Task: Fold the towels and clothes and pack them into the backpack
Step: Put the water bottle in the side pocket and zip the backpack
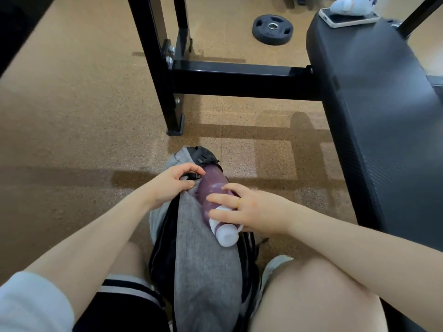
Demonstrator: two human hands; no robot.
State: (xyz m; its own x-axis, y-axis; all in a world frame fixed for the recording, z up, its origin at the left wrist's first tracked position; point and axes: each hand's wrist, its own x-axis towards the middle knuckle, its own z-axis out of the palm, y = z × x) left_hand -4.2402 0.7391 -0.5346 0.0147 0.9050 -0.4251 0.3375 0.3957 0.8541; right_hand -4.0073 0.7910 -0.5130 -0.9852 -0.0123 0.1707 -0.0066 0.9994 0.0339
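Left fingers: curled, pinching a small black plastic strap buckle (191, 176) between thumb and forefinger, at 12 o'clock on the pack.
Left hand (171, 182): knuckles resting against the grey cloth, forearm running in from 7 o'clock.
Right fingers: spread fairly wide, wrapped loosely round a purple translucent bottle with a white cap (217, 207); gold ring on one finger (tips lying on the bottle's upper side).
Right hand (249, 209): holding the bottle at its cap end, forearm coming in from 4 o'clock.
Bottle: lying tilted, far end tucked into the pack's top at 12 o'clock, white cap pointing toward 5 o'clock.
Grey heathered fabric backpack with black edging (203, 259): standing on the floor between the knees, at 6 o'clock of the view, top end at 12 o'clock, bulging.
Folded clothes and towels: hidden (contents of the pack not visible).
Black metal bench frame (230, 80): at 12 o'clock, well apart from the pack.
Black padded bench seat (378, 111): at 2 o'clock.
White-cased phone (347, 17): lying on the bench's far end, pale plush toy (352, 4) resting on it.
Black weight plate (272, 29): flat on the tan speckled floor (72, 116), at 1 o'clock.
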